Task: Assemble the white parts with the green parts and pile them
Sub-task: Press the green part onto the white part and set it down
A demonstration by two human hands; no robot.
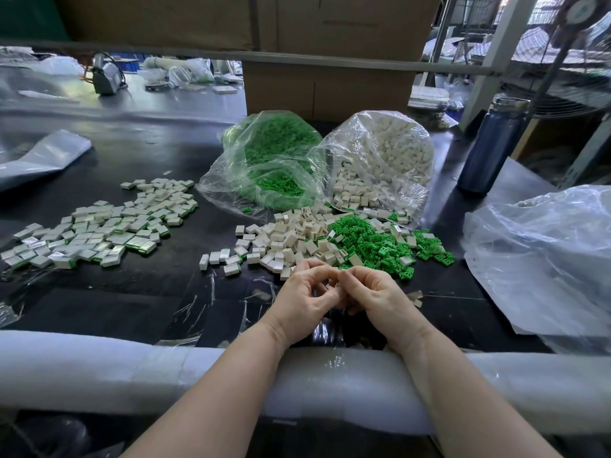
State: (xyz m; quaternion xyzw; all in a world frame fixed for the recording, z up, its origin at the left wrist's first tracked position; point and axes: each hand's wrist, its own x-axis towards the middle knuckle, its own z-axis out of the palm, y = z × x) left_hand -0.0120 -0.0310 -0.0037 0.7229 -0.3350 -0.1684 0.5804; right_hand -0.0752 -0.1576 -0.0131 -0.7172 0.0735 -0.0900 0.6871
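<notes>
Above the table's near edge, left hand [305, 294] and right hand [375, 292] fingertips together, pinching a small, barely visible part

You have no text, label, brand, number or sign to read anywhere in this view. The cardboard boxes [330, 31] standing at the far edge of the bench [132, 292] show only a faint dark line of print on the upper box, too blurred for you to make out a single letter. The dark blue bottle [489, 143] near the bench's right edge carries no lettering you can read. The clear bags of green parts [274, 153] and white parts [386, 153] bear no legible marking.
</notes>
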